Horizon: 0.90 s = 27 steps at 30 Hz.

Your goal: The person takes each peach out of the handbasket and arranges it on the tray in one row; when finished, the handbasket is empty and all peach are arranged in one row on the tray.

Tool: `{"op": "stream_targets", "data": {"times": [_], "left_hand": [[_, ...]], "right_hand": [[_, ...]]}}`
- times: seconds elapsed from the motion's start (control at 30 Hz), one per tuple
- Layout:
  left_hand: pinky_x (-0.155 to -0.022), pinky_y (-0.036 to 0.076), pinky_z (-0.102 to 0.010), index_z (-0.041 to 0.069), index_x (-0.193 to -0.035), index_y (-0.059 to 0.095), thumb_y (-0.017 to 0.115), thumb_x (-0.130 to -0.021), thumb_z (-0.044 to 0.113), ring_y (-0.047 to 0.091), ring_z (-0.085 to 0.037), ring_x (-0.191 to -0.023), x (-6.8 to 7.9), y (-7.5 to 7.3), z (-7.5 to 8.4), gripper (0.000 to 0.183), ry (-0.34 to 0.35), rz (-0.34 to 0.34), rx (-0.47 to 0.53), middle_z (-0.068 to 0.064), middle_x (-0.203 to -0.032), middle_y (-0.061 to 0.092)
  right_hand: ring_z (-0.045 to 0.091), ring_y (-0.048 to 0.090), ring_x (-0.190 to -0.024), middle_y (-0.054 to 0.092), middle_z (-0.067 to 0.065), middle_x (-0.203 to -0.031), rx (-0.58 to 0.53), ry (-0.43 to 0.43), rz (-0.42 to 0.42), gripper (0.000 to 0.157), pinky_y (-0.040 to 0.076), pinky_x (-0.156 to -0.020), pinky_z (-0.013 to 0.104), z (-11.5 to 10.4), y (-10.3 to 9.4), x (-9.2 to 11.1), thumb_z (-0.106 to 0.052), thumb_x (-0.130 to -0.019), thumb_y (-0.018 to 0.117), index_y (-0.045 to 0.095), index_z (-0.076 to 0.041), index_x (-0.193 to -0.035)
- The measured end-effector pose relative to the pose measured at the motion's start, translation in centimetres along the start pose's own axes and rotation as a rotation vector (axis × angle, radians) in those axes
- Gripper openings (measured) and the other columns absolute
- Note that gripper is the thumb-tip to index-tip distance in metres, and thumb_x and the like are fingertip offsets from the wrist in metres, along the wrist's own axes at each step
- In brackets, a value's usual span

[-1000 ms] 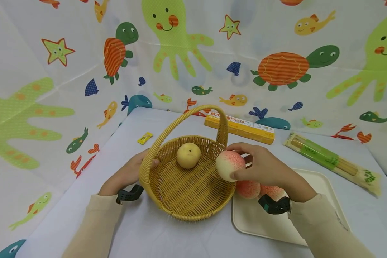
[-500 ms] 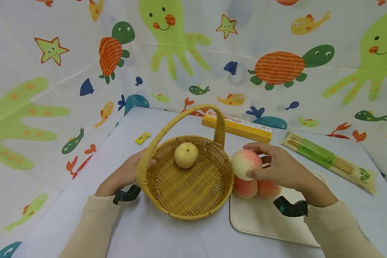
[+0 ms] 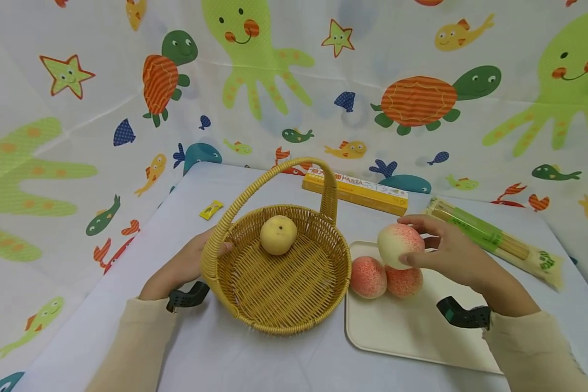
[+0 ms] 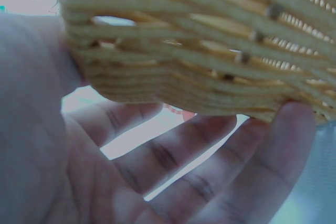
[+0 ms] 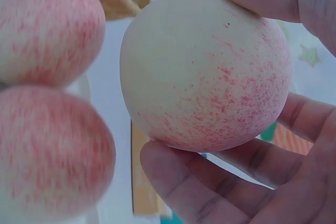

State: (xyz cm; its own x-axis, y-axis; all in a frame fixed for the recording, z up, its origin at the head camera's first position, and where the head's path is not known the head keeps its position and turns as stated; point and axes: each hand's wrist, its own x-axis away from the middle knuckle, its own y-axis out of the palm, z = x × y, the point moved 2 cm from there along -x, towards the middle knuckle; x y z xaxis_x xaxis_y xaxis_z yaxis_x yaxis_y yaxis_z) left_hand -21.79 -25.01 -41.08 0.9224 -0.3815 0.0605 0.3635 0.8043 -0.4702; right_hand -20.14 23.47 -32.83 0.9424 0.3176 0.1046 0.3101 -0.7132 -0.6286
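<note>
My right hand holds a pink-and-white peach between thumb and fingers, above the tray's back-left part. The right wrist view shows the peach gripped around its sides. Two more peaches lie on the tray, a left one and a right one that the held peach partly overlaps. My left hand grips the left side of a wicker basket, thumb over the rim. Its fingers lie along the outside of the weave. Inside the basket sits a round yellow fruit, like a pear.
A cream tray stands right of the basket, close to its rim. Behind are a yellow pasta box and, further right, a pack of noodles with a green band. A small yellow packet lies back left. A printed curtain closes the back.
My right hand has carried the peach from over the basket's right edge rightward to over the tray. The left hand keeps its grip on the basket. The head view has shifted slightly.
</note>
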Motion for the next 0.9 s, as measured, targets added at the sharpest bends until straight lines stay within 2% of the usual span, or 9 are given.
{"op": "stream_targets", "data": {"times": [0.27,0.53,0.67,0.8,0.9], "left_hand": [[-0.089,0.051,-0.043,0.007,-0.153,0.044,0.053,-0.108,0.030,0.062,-0.027,-0.099,0.1,-0.1,-0.1,0.051,0.003,0.000,0.002,-0.016,-0.116,0.066],[-0.086,0.053,-0.042,0.006,-0.154,0.042,0.053,-0.109,0.029,0.064,-0.027,-0.097,0.1,0.0,-0.1,0.052,-0.004,-0.007,0.023,-0.018,-0.116,0.065],[-0.085,0.054,-0.041,0.006,-0.155,0.041,0.054,-0.109,0.029,0.064,-0.027,-0.096,0.1,0.0,-0.1,0.053,-0.011,-0.008,0.033,-0.018,-0.117,0.065],[-0.084,0.054,-0.040,0.006,-0.154,0.042,0.054,-0.109,0.029,0.064,-0.027,-0.096,0.0,0.0,-0.2,0.052,-0.013,-0.010,0.034,-0.018,-0.117,0.065],[-0.084,0.054,-0.040,0.006,-0.153,0.043,0.053,-0.109,0.028,0.064,-0.027,-0.095,0.0,0.0,-0.2,0.051,-0.011,-0.012,0.035,-0.018,-0.115,0.065]], "right_hand": [[0.029,0.066,-0.109,0.056,0.018,-0.142,0.030,0.054,0.060,0.073,0.057,-0.077,0.036,2.2,-1.5,1.1,-0.024,-0.092,0.080,0.046,-0.011,-0.155],[0.028,0.065,-0.109,0.052,0.020,-0.145,0.051,0.127,0.074,0.074,0.055,-0.078,0.038,4.1,-2.3,2.4,-0.028,-0.094,0.079,0.043,-0.008,-0.156],[0.023,0.066,-0.106,0.052,0.020,-0.145,0.050,0.158,0.088,0.074,0.055,-0.077,0.036,5.0,-2.6,3.0,-0.030,-0.093,0.080,0.044,-0.009,-0.154],[0.015,0.069,-0.102,0.054,0.020,-0.144,0.045,0.151,0.104,0.074,0.055,-0.077,0.032,5.9,-2.6,3.3,-0.028,-0.092,0.082,0.046,-0.009,-0.153],[0.014,0.070,-0.100,0.055,0.020,-0.143,0.061,0.151,0.115,0.072,0.054,-0.077,0.033,6.4,-2.6,3.5,-0.028,-0.092,0.082,0.047,-0.008,-0.152]]}}
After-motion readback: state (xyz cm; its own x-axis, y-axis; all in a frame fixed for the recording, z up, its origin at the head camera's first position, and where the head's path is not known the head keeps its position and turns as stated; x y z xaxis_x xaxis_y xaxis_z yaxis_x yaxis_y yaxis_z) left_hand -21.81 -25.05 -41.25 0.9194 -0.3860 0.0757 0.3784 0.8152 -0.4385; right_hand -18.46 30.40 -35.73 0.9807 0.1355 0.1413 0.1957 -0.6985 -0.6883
